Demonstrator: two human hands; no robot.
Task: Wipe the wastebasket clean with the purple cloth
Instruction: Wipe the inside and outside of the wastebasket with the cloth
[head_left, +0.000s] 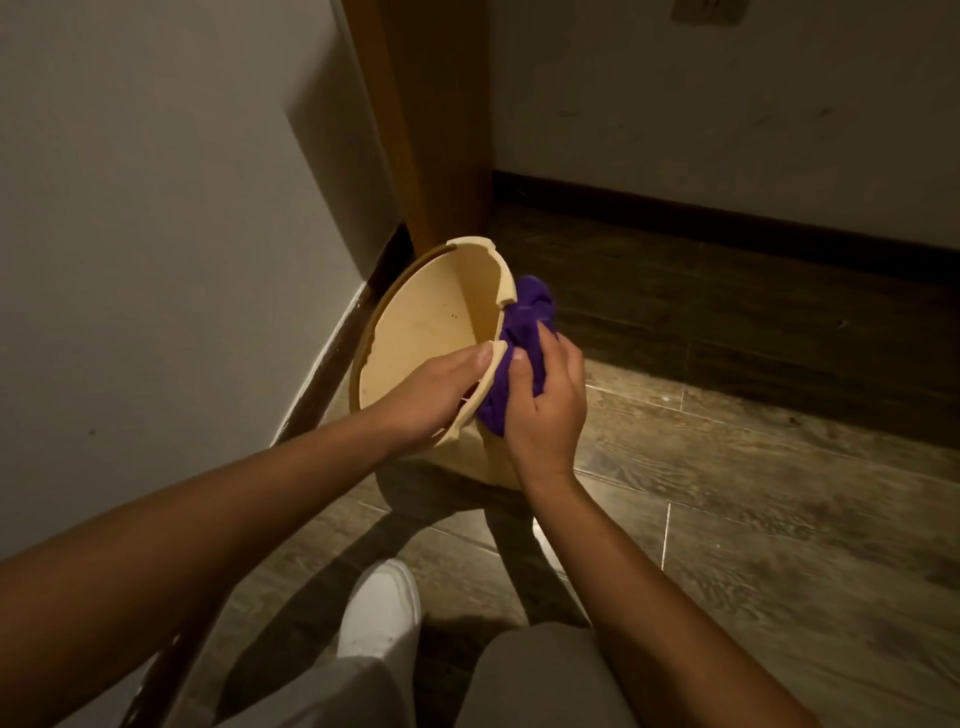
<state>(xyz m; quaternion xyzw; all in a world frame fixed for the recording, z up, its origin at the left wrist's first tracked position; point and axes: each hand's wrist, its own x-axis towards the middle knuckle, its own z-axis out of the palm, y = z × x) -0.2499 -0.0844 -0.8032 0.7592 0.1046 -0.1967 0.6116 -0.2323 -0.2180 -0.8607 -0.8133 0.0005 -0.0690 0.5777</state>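
Note:
A cream plastic wastebasket (426, 322) is tipped on its side, its opening facing me and to the left. Its rim is notched and broken in places. My left hand (431, 395) grips the near rim, thumb inside, fingers on the outside. A bunched purple cloth (524, 332) is pressed against the basket's outer right side. My right hand (545, 405) is closed around the cloth. The basket's bottom rests near the floor and is partly hidden behind both hands.
A white wall (156, 234) runs along the left with a dark baseboard (322, 384). A wooden door frame (431, 119) stands behind the basket. Another wall with a dark baseboard (727, 218) lies beyond. Wood-look floor (753, 493) spreads right. My white shoe (379, 608) and grey trousers are below.

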